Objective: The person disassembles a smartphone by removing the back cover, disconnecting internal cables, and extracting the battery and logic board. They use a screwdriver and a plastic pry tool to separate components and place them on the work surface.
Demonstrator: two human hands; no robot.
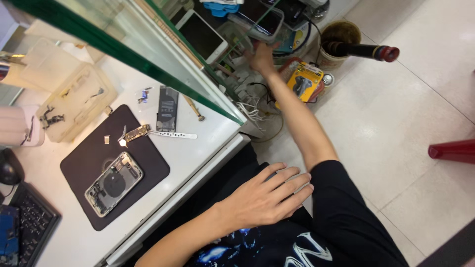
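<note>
From the head camera, the right hand (261, 57) reaches far out to a clear plastic tray (257, 24) on the floor clutter; whether its fingers close on anything cannot be told. The left hand (264, 197) lies flat and spread, holding nothing, on the person's lap beside the white desk (208, 131)

– From where does the camera look?

– There is only one view, from the person's head. It looks steeply down and is tilted, so the bench (198, 163) runs diagonally on the left and the floor (410, 123) fills the right.

– How near is it?

– Close. The left hand (264, 198) lies just below the lens, on the lap. The right hand (262, 57) is farther, near the top edge.
</note>
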